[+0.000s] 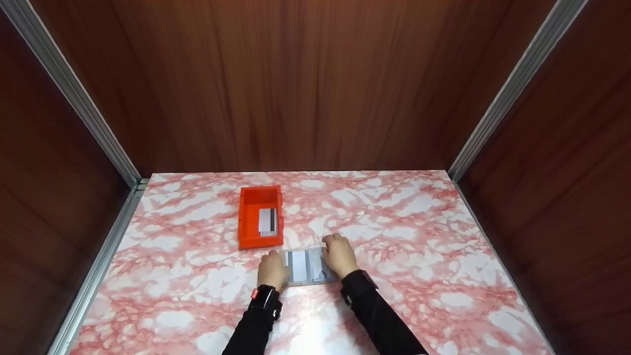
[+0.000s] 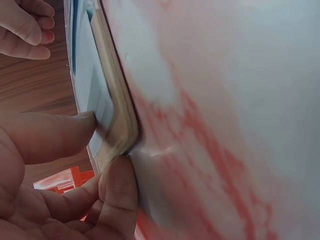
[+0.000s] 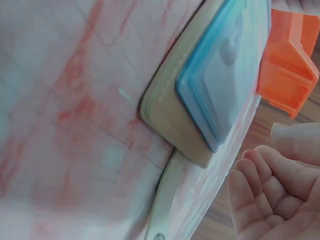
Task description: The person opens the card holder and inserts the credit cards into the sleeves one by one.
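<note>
A tan card holder (image 1: 299,266) lies opened flat on the table, with clear plastic sleeves showing pale inserts. My left hand (image 1: 272,270) pinches its left edge; in the left wrist view the thumb (image 2: 65,132) is on the sleeve and a finger (image 2: 119,185) at the outer corner. Just over the right side is my right hand (image 1: 340,255), whose fingers (image 3: 245,200) curl loosely and hold nothing in the right wrist view. There, a strap with a snap (image 3: 159,237) sticks out from under the card holder (image 3: 167,112), beside its bluish sleeves (image 3: 200,110).
Behind the left hand stands an orange box (image 1: 242,217) with a few cards (image 1: 266,220) inside, one bearing a dark stripe. The table (image 1: 419,296) has a red-and-white marbled top. Brown wood-look panels (image 1: 315,88) and metal rails (image 1: 512,93) enclose it.
</note>
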The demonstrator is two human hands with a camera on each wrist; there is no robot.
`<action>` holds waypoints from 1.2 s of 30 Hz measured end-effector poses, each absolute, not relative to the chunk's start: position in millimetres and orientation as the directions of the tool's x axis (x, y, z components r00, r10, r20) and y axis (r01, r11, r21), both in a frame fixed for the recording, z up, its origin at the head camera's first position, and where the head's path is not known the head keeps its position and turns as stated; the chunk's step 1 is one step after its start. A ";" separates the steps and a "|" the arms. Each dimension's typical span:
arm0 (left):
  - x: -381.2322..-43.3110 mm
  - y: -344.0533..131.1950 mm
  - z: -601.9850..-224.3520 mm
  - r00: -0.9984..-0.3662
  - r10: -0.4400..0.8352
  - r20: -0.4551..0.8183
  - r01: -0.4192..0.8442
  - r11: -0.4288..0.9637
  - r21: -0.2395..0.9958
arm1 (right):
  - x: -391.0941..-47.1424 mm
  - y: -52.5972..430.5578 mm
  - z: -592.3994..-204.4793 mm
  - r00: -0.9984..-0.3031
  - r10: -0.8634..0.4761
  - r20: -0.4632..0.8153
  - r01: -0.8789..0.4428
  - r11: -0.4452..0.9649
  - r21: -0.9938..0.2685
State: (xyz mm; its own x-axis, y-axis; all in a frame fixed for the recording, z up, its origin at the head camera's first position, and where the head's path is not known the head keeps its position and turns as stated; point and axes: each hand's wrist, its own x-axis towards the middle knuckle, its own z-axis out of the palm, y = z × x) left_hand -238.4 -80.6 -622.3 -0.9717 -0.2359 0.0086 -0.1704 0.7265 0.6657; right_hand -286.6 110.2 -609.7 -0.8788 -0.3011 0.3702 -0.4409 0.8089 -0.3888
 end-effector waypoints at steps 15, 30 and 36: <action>-238.0 -82.1 -623.1 -0.971 -0.239 -0.012 -0.184 0.718 0.671 | -291.4 109.1 -622.0 -0.906 -0.290 0.308 -0.393 0.849 -0.354; -238.1 -82.4 -624.9 -0.972 -0.234 0.018 -0.165 0.732 0.661 | -290.9 108.0 -625.5 -0.894 -0.314 0.320 -0.419 0.839 -0.346; -237.9 -82.5 -624.3 -0.972 -0.233 0.023 -0.159 0.730 0.664 | -290.9 107.3 -624.1 -0.897 -0.316 0.308 -0.417 0.836 -0.357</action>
State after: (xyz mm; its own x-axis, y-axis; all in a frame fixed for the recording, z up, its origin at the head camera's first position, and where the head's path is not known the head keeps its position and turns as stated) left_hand -237.9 -82.5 -624.3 -0.9723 -0.2327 0.0232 -0.1590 0.7302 0.6645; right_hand -290.9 107.3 -624.1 -0.8974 -0.3161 0.3079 -0.4169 0.8359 -0.3569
